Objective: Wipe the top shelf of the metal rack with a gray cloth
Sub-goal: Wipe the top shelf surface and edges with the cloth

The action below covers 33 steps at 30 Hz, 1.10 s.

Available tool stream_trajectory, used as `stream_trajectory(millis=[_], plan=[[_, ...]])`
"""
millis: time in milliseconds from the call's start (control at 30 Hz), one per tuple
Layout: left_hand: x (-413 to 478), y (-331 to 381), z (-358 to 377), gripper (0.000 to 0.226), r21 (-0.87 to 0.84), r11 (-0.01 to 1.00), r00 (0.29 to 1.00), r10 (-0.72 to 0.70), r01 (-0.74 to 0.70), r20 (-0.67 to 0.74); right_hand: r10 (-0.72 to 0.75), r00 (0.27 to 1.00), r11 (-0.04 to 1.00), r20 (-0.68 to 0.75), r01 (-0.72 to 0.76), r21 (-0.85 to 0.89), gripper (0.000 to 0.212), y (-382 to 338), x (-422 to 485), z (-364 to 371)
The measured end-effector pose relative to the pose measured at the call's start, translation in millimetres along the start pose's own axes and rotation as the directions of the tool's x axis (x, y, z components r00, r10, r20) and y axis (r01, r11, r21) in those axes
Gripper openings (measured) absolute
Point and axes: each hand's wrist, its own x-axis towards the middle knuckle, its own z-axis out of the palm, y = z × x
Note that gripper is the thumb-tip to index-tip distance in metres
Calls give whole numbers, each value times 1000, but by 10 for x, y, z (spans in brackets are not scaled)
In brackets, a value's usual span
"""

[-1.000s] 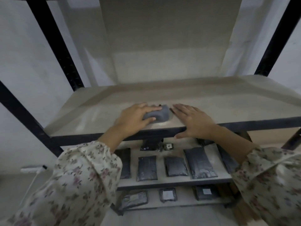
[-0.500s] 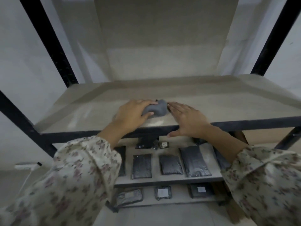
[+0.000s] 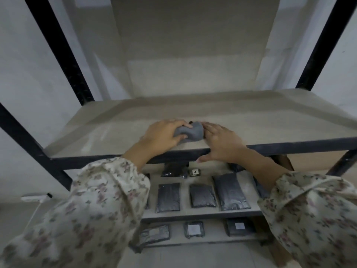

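A bunched gray cloth [image 3: 193, 132] lies on the beige top shelf [image 3: 251, 122] of the black metal rack, near the front edge at the middle. My left hand [image 3: 164, 135] is curled over the cloth's left side, thumb and fingers gripping it. To the cloth's right, my right hand [image 3: 220, 142] lies flat on the shelf with fingers spread; its fingertips touch the cloth and its thumb hangs over the front rail [image 3: 289, 147].
Black uprights [image 3: 58, 49] [image 3: 324, 43] frame the shelf against a white wall. On the lower shelf [image 3: 201, 214] lie several dark flat packets [image 3: 168, 197]. More packets [image 3: 193, 229] sit on the shelf beneath. A white power strip [image 3: 34, 198] lies on the floor at left.
Both hands and the cloth have slid a little farther back from the front edge. The left hand keeps its hold and the right hand has closed in on the cloth.
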Motion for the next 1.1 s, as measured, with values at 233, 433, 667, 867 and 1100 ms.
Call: stream_trajectory(millis=[233, 433, 667, 867, 1100], plan=[[9, -91, -391, 38, -95, 986, 988, 127, -135, -85, -13, 1000, 1000, -21, 13, -25, 110, 24, 20, -4], [81, -80, 98, 38, 105, 994, 993, -28, 39, -112, -22, 999, 1000, -25, 22, 15, 107, 12, -7, -20], [-180, 20, -149, 33, -69, 976, 977, 211, -209, 23, -48, 999, 995, 10, 47, 84, 110, 80, -31, -48], [62, -85, -62, 33, -31, 1000, 996, -1, -2, -84, -21, 1000, 997, -4, 21, 70, 108, 74, 9, -22], [-256, 57, 20, 32, -77, 991, 994, 102, -105, -48, -33, 999, 996, -2, 33, 81, 108, 74, -11, -19]])
